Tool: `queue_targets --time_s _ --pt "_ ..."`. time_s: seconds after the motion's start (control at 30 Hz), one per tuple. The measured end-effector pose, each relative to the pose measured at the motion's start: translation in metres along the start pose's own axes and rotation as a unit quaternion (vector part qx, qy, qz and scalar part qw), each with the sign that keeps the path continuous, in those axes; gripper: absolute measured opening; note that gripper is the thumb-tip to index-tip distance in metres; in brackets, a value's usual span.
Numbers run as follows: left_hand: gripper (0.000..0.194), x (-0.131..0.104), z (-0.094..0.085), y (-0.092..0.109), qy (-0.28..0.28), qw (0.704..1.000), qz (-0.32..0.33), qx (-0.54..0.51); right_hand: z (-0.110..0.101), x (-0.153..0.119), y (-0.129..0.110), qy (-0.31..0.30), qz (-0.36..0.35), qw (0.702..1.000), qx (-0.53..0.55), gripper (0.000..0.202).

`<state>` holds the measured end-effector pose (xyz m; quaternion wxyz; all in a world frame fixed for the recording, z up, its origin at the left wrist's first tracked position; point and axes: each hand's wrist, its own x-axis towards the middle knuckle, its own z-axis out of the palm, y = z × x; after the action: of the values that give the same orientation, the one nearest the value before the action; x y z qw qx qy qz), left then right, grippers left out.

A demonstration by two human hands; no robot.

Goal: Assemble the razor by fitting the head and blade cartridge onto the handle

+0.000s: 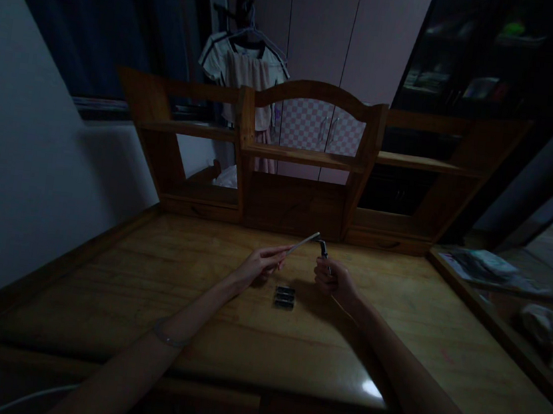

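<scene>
Just above the middle of the wooden desk, both hands are raised close together. My left hand pinches a thin, pale, flat stick that slants up to the right. Closed around the handle of a dark tool with a bent, shiny head is my right hand. The tool's head is by the stick's upper end; I cannot tell whether they touch. Below the hands, several small dark cylinders like batteries lie side by side on the desk. Dim light hides the tool's exact kind.
A wooden shelf unit stands along the desk's back edge. To the left is a white wall. Bags and papers lie past the raised right edge. Clothes hang behind the shelf.
</scene>
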<state>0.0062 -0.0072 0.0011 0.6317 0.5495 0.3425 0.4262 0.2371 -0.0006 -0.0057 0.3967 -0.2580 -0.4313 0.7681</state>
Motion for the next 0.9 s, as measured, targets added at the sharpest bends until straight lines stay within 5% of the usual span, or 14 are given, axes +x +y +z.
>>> queue_targets --time_s 0.9 --pt "0.053 0.0011 -0.0011 0.0003 -0.008 1.000 -0.014 -0.012 0.0020 -0.0010 0.0005 0.001 -0.007 1.000 0.012 0.036"
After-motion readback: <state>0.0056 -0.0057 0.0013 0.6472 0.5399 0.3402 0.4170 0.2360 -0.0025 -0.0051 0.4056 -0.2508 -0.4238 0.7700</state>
